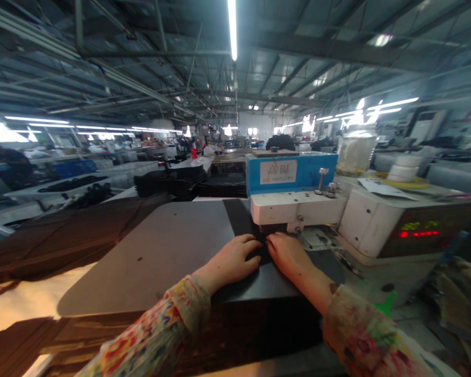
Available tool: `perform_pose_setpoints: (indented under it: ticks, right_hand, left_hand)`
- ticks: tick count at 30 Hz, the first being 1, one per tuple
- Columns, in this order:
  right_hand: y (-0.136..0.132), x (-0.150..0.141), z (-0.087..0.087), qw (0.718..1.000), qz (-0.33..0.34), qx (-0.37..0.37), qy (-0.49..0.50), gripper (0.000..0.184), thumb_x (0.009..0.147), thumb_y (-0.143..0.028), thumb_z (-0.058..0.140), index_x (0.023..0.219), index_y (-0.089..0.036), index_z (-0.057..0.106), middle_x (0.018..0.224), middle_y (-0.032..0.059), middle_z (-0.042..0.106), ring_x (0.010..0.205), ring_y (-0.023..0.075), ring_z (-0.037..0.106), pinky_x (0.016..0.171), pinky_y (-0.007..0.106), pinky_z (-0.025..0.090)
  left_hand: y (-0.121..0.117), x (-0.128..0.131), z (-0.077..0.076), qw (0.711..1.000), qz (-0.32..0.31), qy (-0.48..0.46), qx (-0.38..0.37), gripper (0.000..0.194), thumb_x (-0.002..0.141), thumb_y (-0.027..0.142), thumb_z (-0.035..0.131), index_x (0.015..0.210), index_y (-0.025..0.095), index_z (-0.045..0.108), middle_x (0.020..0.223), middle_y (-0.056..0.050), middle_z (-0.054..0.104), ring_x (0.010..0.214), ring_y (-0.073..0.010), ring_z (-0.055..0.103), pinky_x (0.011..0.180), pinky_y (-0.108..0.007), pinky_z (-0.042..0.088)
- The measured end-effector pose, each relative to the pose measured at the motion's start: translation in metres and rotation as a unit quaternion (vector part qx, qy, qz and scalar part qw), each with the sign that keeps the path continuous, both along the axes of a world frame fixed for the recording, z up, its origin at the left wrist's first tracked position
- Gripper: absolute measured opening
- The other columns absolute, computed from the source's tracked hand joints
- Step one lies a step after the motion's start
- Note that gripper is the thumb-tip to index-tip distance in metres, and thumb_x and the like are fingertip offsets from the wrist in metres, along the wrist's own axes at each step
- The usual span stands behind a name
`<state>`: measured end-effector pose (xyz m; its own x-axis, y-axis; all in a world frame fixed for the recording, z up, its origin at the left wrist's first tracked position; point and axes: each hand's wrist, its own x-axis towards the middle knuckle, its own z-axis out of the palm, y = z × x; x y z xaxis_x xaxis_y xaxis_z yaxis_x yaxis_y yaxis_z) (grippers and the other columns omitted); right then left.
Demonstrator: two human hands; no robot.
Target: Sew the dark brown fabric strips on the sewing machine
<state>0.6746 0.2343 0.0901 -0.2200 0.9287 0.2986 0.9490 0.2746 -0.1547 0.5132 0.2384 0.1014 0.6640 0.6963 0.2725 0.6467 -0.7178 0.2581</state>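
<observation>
My left hand (232, 260) lies flat with its fingers stretched out on a strip of black fabric (239, 217) that runs under the head of a white and blue sewing machine (294, 196). Beside it, my right hand (287, 254) also presses flat on the fabric, fingertips just in front of the machine's presser area. Both hands nearly touch each other. The fabric hangs over the front edge of the grey machine table (160, 256). Floral sleeves cover both my forearms.
A white control box with red lit digits (416, 230) stands at the right. A glass jar (356, 149) and a white tub (404, 168) sit on top of the machine. Stacks of dark fabric (63, 230) lie at the left; other workstations stretch behind.
</observation>
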Motion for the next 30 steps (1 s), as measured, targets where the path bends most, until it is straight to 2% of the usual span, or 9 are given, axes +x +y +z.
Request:
perform_pose_setpoints:
  ticks: [9,17,23,27,30]
  right_hand:
    - [-0.002,-0.003,0.003,1.000,-0.014,0.003,-0.011,0.027,0.088,-0.017,0.032,0.085,-0.015,0.059,0.088,0.0082,0.062,0.082,0.0163,0.059,0.069,0.024,0.039]
    - [-0.004,0.000,0.000,1.000,-0.001,-0.001,0.003,0.025,0.086,-0.018,0.036,0.085,-0.015,0.061,0.087,0.0072,0.061,0.081,0.0152,0.058,0.071,0.024,0.040]
    - [-0.027,0.007,-0.006,0.989,0.078,0.014,0.128,0.026,0.083,-0.017,0.043,0.103,-0.014,0.060,0.095,0.0073,0.058,0.090,0.0151,0.052,0.081,0.023,0.039]
    - [-0.035,0.009,-0.010,0.981,0.081,0.025,0.175,0.025,0.083,-0.016,0.043,0.100,-0.014,0.061,0.091,0.0064,0.058,0.088,0.0155,0.052,0.080,0.024,0.039]
    - [-0.034,0.008,-0.010,0.980,0.084,0.034,0.179,0.025,0.083,-0.016,0.041,0.098,-0.015,0.062,0.089,0.0056,0.058,0.087,0.0155,0.052,0.079,0.024,0.039]
  left_hand:
    - [0.014,0.001,-0.003,1.000,0.017,0.001,0.013,0.036,0.076,0.009,0.038,0.104,0.020,0.058,0.112,-0.005,0.056,0.102,-0.0171,0.051,0.093,-0.029,0.040]
    - [0.040,-0.004,-0.004,0.995,0.076,0.041,0.049,0.030,0.085,0.021,0.036,0.102,0.013,0.059,0.107,-0.009,0.059,0.099,-0.0188,0.054,0.090,-0.029,0.041]
    - [0.044,-0.026,0.009,0.986,0.091,0.125,0.064,0.023,0.080,0.018,0.040,0.090,0.016,0.061,0.090,-0.009,0.063,0.086,-0.0197,0.059,0.080,-0.030,0.044]
    - [0.038,-0.024,0.016,0.973,0.104,0.189,0.077,0.017,0.067,0.018,0.053,0.083,0.015,0.060,0.079,-0.009,0.062,0.077,-0.0231,0.059,0.073,-0.032,0.045]
    - [0.040,-0.020,0.013,0.968,0.143,0.180,0.104,0.017,0.072,0.015,0.047,0.082,0.012,0.060,0.082,-0.012,0.060,0.078,-0.0237,0.058,0.074,-0.034,0.045]
